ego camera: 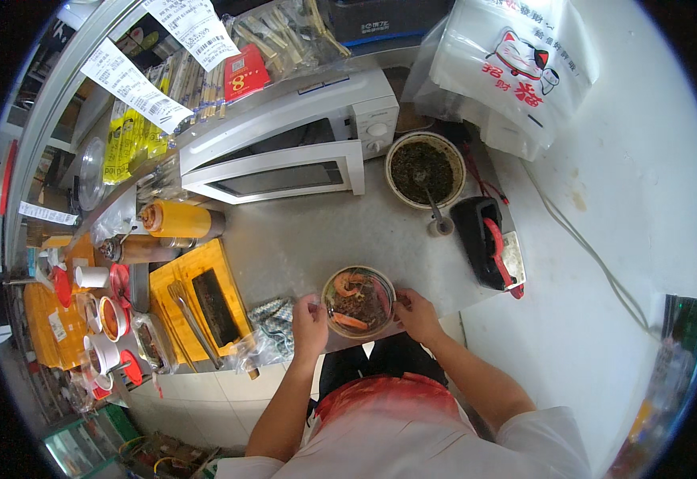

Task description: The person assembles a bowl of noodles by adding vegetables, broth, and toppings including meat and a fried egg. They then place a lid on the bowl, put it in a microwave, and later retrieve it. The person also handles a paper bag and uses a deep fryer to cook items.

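A round bowl of food [360,302], with shrimp-like orange pieces over a dark, crumbly filling, is at the front edge of the metal counter [288,239]. Its top shines as if a clear lid covers it, though I cannot be sure. My left hand [310,326] grips the bowl's rim from the left, fingers curled. On the opposite side my right hand [418,316] pinches the rim. Beside my left hand lie a patterned cloth [271,317] and crumpled clear plastic [258,353]. Whether the bowl's base rests on the counter is hidden.
Behind the bowl stands a white microwave [288,143], its door ajar. A pot of dark food [425,167] with a ladle sits right of it, near a black holder [483,239]. Tongs [195,317] lie on a wooden board [222,269] at left; sauce bottles [184,220] stand beyond.
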{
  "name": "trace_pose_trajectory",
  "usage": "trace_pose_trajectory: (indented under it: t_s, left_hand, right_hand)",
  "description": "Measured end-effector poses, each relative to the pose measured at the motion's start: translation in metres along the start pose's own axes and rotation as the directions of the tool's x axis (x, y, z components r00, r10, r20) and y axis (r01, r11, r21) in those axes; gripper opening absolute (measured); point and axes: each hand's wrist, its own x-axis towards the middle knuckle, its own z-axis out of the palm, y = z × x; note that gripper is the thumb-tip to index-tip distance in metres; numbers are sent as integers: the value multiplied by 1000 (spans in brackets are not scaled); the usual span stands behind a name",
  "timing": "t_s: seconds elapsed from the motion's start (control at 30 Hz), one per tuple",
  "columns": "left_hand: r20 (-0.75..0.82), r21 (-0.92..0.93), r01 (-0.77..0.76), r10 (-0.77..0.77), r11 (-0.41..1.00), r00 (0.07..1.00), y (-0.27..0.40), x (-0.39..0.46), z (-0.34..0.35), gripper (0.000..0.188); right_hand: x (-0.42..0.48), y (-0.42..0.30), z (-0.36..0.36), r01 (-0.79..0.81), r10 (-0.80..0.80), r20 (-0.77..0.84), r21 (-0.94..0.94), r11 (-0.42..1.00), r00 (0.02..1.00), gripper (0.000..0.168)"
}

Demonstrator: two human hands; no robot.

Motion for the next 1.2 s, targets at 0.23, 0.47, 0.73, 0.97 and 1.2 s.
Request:
trace_pose_trajectory:
  t_s: [0.23, 0.47, 0.73, 0.97, 1.2]
  left_hand:
    - [21, -112, -23, 26, 993, 999, -17, -8, 7, 31]
    - [54, -134, -23, 31, 991, 998, -17, -10, 4, 32]
    - [76, -210, -57, 74, 976, 994, -40, -3, 10, 30]
    - [189, -353, 109, -44, 929, 981, -38, -2, 4, 31]
    - [139, -317, 104, -62, 943, 988, -34, 4, 5, 36]
  right_hand:
    - [-2, -4, -4, -140, 117, 123, 198, 970, 986, 30]
    - [4, 22, 5, -147, 68, 199, 416, 897, 978, 41]
    - [-4, -12, 0, -273, 115, 280, 633, 724, 953, 50]
    - [-6, -11, 8, -224, 76, 248, 650, 726, 966, 57]
    - [-4, -13, 7, -199, 35, 247, 681, 705, 968, 58]
